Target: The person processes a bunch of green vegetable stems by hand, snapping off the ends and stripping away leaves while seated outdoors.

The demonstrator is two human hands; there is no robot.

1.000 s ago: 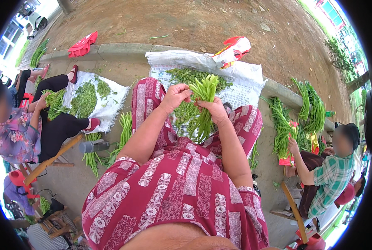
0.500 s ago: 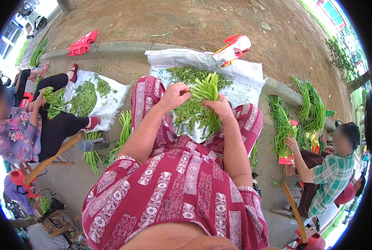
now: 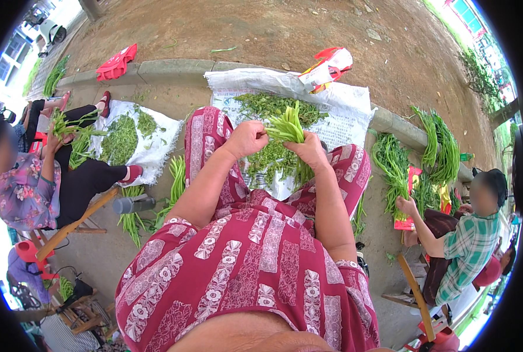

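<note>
My right hand [image 3: 309,151] is closed around a bunch of pale green leafy vegetable stalks [image 3: 287,127], held above my lap with the stalk ends pointing up and to the left. Close beside those ends, my left hand [image 3: 246,140] is closed in a pinch. Whatever its fingertips grip is too small to make out. Under both hands, between my knees, a white woven sack [image 3: 349,111] is spread on the ground. Picked green leaves [image 3: 267,157] lie heaped on it, partly hidden by my hands and the bunch.
Long green stalks [image 3: 178,182] lie left of my leg, near a grey bottle [image 3: 133,204]. At left, a seated person [image 3: 27,188] handles greens by another white sack [image 3: 159,129]. Another person [image 3: 469,240] sits at right near piled stalks [image 3: 390,164]. A kerb [image 3: 173,67] runs ahead.
The bunch in my right hand has tipped slightly to the left, while my left hand stays beside it. The person at left has raised some greens; the right person's hand has moved down a little.
</note>
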